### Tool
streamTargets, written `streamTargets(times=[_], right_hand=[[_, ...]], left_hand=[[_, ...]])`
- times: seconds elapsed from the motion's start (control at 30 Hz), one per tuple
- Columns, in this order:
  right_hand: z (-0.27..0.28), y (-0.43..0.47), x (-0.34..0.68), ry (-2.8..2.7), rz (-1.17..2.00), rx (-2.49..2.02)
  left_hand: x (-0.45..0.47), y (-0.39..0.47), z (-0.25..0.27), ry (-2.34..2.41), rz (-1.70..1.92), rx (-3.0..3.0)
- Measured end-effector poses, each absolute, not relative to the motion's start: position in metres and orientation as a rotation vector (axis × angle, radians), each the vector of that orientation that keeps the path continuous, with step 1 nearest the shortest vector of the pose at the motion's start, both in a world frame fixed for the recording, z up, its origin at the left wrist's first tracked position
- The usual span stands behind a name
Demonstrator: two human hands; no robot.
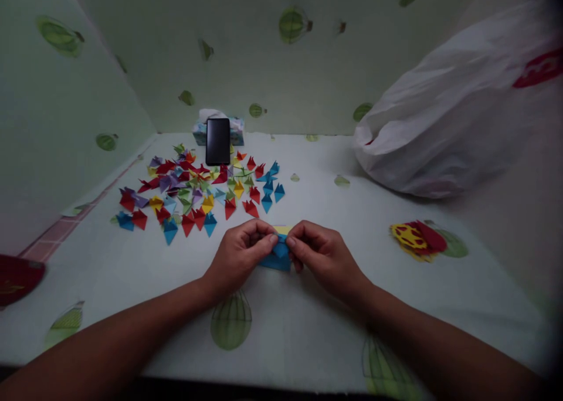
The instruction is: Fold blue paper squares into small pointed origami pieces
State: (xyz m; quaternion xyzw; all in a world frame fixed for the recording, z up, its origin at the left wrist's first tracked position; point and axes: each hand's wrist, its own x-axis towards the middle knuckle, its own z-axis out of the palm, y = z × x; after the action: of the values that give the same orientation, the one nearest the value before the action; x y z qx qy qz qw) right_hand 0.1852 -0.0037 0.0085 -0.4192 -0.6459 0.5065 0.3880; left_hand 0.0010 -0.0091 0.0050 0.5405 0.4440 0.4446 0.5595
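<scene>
Between my two hands is a small folded piece of blue paper (280, 250), pinched from both sides. My left hand (241, 251) grips its left side between thumb and forefinger. Opposite it, my right hand (323, 254) has thumb and fingertips closed on the right side. Under the folded piece lie a flat blue paper sheet (277, 262) and a strip of yellow paper (282, 230), partly covered by the fingers. Several small folded paper figures (191, 193) in red, blue, yellow, green and purple are spread beyond my left hand.
A dark-screened phone (218, 142) leans on a tissue box (237, 130) at the back. On the right, a large white plastic bag (440, 114) stands behind yellow and red cut-out pieces (416, 240). A dark red object (20, 279) lies at the left edge. Walls enclose the table.
</scene>
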Motion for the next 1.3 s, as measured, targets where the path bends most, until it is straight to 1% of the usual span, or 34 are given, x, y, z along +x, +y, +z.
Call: streamTargets(times=[0.1, 0.17, 0.33, 0.5, 0.63, 0.7, 0.83, 0.97, 1.1, 1.3], right_hand=[[0.008, -0.005, 0.186, -1.746, 1.156, -1.085], [0.009, -0.005, 0.186, -1.764, 1.136, -1.092], [0.012, -0.004, 0.187, -1.675, 1.328, -1.060], [0.010, -0.002, 0.187, -1.582, 1.515, -0.991], [0.010, -0.001, 0.187, -1.447, 1.665, -0.954], [0.010, -0.001, 0.187, -1.387, 1.663, -0.975], [0.006, 0.000, 0.186, -1.231, 1.578, -1.041], [0.003, 0.000, 0.184, -1.057, 1.587, -1.017], [0.001, -0.003, 0.180, -1.018, 1.632, -1.005], [-0.001, -0.005, 0.178, -1.010, 1.657, -0.997]], left_hand=[[0.001, -0.010, 0.007, 1.033, 1.012, 1.296], [0.001, -0.010, 0.007, 1.040, 1.007, 1.327], [-0.001, -0.009, 0.009, 1.019, 0.965, 1.354], [-0.002, -0.008, 0.014, 1.063, 0.947, 1.525], [-0.001, -0.008, 0.013, 0.968, 0.893, 1.391], [-0.001, -0.006, 0.010, 0.961, 0.913, 1.371], [-0.002, -0.003, 0.002, 0.988, 1.106, 1.434], [-0.003, -0.001, -0.002, 0.920, 1.096, 1.640], [-0.003, -0.001, -0.001, 0.976, 1.158, 1.871], [-0.003, -0.002, 0.003, 1.027, 1.162, 1.872]])
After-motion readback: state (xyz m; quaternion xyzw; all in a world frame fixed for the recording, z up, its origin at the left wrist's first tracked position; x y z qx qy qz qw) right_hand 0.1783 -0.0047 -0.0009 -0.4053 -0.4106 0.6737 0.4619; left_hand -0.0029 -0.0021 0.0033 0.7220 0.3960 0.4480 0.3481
